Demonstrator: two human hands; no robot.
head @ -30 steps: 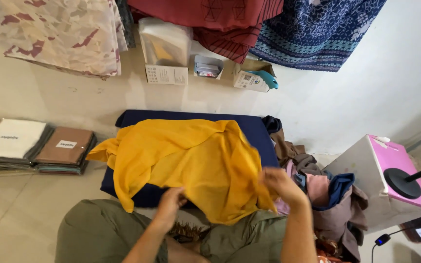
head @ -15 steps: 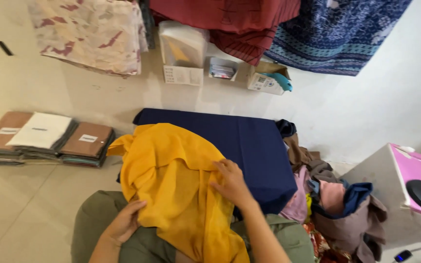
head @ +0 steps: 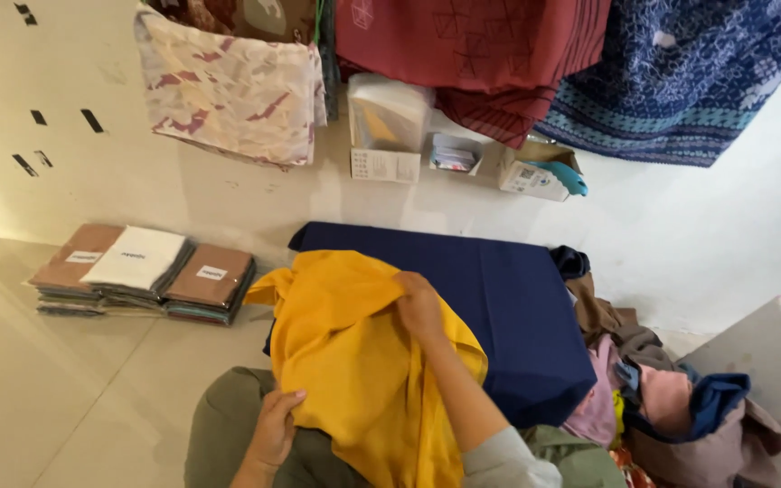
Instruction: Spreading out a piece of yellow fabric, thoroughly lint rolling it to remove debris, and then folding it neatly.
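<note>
A bunched yellow cloth point(head: 354, 361) lies over my lap and the near left part of a dark blue padded board point(head: 508, 307) on the floor. My right hand point(head: 419, 305) reaches forward and grips a fold at the cloth's top. My left hand point(head: 275, 427) holds the cloth's lower left edge against my olive-green trouser leg point(head: 219, 434).
Flat packed garments point(head: 142, 271) are stacked on the floor at the left. A heap of mixed clothes point(head: 662, 407) lies right of the board, beside a grey and pink box point(head: 770, 361). Patterned fabrics point(head: 237, 90) hang on the wall above small boxes point(head: 390, 126).
The yellow cloth, spread over the board before, has been gathered leftward into a bunch. My right hand moved from the right side to the cloth's top. The view shifted left.
</note>
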